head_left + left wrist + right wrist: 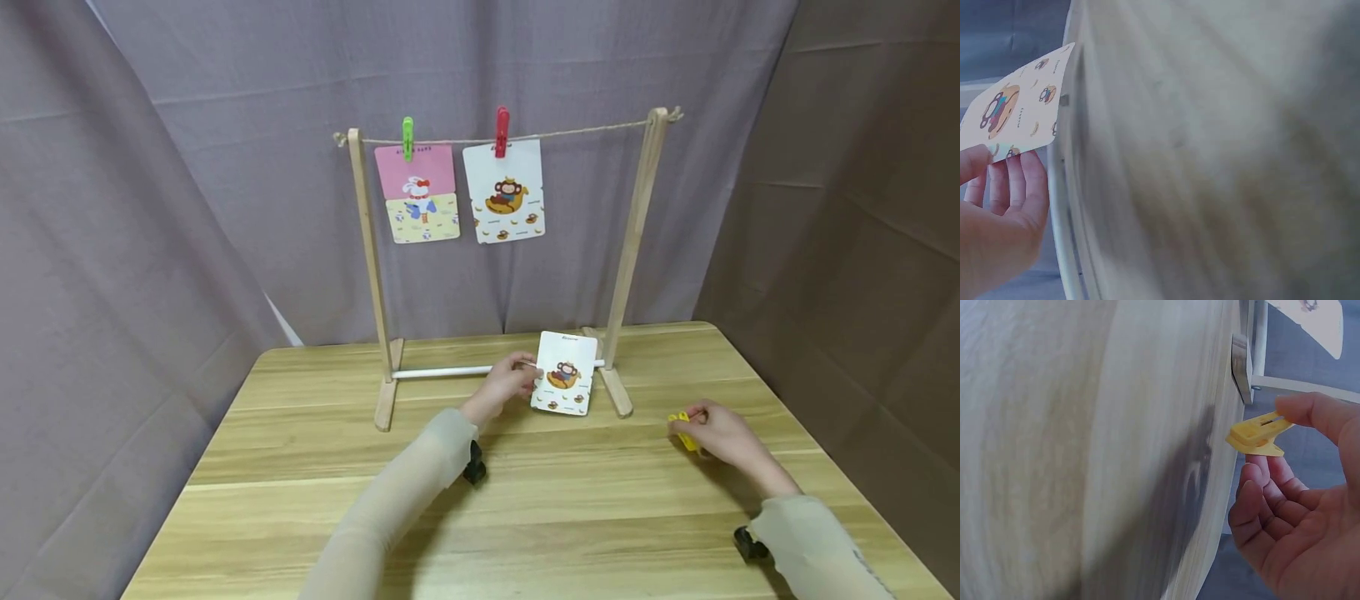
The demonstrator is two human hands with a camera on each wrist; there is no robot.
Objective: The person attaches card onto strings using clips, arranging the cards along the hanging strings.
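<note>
My left hand (507, 388) pinches the left edge of a white card (564, 358) printed with a monkey on a banana. The card stands nearly upright in front of the rack's right foot. In the left wrist view, the thumb lies on the card's printed face (1022, 115) with the fingers behind it. Off to the right, my right hand (722, 432) pinches a yellow clothespin (684, 432) between thumb and fingers, over the table. The right wrist view shows the clothespin (1260, 434) with its handle ends under the thumb and fingertips.
A wooden rack (633, 242) with a rope (592, 132) across its top stands at the table's back. A green clothespin (408, 138) holds a pink and yellow rabbit card (420, 196); a red clothespin (502, 132) holds another monkey card (506, 192). A white rod (442, 372) joins the feet.
</note>
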